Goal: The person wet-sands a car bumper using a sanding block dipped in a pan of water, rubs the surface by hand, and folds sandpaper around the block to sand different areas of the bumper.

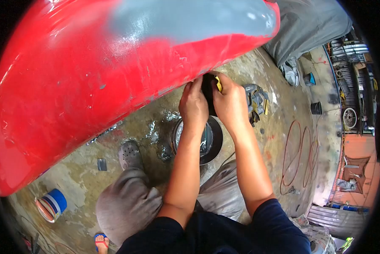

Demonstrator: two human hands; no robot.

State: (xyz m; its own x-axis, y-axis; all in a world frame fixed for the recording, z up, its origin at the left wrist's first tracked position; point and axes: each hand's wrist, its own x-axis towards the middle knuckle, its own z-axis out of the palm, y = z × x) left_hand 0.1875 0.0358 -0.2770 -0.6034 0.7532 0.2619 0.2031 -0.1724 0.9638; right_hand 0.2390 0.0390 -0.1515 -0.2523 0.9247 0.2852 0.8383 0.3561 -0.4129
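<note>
Just under the lower edge of a red car body panel (84, 80) with a grey patch (185, 21), my two hands are close together. My left hand (194, 106) has its fingers closed on one side of a black sheet (209, 91) that looks like sandpaper. On its other side, my right hand (230, 95) is closed, with a small yellow piece (218, 84) showing by the thumb. Fingertips of both hands are partly hidden. Below them stands a dark bucket (216, 142) with water in it, partly covered by my left forearm.
Sandpaper-like scraps (257, 101) lie on the wet concrete floor right of my hands. A blue-and-white tub (50, 205) stands at lower left, near another person's sandalled foot (101, 242). A red hose (286, 169) loops at right. A grey cover (308, 25) drapes something at upper right.
</note>
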